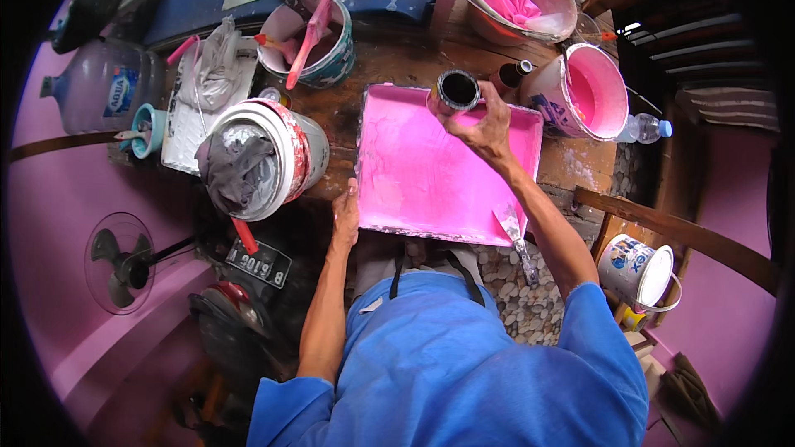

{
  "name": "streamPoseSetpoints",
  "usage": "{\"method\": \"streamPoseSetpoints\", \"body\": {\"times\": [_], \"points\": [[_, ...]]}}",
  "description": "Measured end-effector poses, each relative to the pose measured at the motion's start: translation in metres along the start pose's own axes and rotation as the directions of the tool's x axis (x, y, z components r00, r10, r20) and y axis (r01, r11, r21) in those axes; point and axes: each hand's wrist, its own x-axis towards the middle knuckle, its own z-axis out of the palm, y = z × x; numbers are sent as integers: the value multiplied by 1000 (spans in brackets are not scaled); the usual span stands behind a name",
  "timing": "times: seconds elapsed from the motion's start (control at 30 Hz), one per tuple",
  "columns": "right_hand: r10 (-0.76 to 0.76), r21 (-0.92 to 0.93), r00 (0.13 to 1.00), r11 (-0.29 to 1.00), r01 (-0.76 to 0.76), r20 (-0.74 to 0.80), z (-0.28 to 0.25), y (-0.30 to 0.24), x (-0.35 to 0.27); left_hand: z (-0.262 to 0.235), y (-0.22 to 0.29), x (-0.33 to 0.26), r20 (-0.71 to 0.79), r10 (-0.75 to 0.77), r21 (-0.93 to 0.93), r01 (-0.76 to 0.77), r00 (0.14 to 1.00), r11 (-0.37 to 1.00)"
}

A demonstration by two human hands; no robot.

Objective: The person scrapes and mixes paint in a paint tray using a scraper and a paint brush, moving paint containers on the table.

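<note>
A shallow rectangular paint tray [414,174], coated inside with bright pink, lies in front of me at the table's near edge. My left hand [346,213] is closed at its left edge, with the fingers partly hidden. Over the tray's far side, my right hand [486,126] grips a small round cup [458,89] by its right side. The cup's rim faces up and its inside looks dark; whether that is liquid I cannot tell. A paint-smeared scraper [515,236] rests across the tray's near right edge, its handle sticking out toward me.
Beyond the tray stand a pink-stained paint bucket [609,91], a basin with pink plastic [517,21] and a tub holding brushes [327,62]. A white bucket topped with grey cloth [310,149] is at left. Another pail [633,269] hangs or stands at lower right.
</note>
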Motion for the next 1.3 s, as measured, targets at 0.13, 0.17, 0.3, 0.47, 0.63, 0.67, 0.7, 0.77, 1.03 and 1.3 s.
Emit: {"method": "streamPoseSetpoints", "body": {"times": [0.13, 0.17, 0.3, 0.47, 0.63, 0.67, 0.7, 0.77, 1.03, 1.3], "points": [[106, 49, 994, 993, -105, -23, 2, 2, 35, -14, -14, 16, 18, 80, 12, -80, 997, 997], [159, 32, 987, 987, -158, -16, -3, 5, 39, -13, 0, 18, 40, 68, 30, -69, 997, 997], [227, 34, 972, 973, -229, 58, -26, 5, 33, -15, 16, 30, 92, 84, 25, -87, 992, 996], [226, 102, 974, 968, -228, 22, -26, 16, 22, -6, 36, 41, 127, 36, 3, -36, 991, 999], [129, -5, 982, 992, -129, 139, 9, 1, 33, -3, 41, 45, 184, 43, 13, -46, 982, 999], [82, -64, 981, 995, -72, 176, 20, -7, 36, -3, 44, 45, 219, 8, 22, -13, 976, 1000], [62, 5, 982, 998, -64, 181, 33, -19, 33, -1, 46, 43, 206, 42, 44, -52, 978, 998], [-25, 82, 978, 997, 8, 206, 57, -38, 31, -2, 48, 41, 168, 26, 71, -39, 985, 997], [-45, -111, 909, 989, 100, 413, 144, -62, 7, -10, 40, 44, 146, 56, 57, -65, 988, 996], [1, -301, 760, 919, 256, 650, 181, -56, 11, -1, 48, 35, 81, 121, -56, -117, 989, 992]]}}
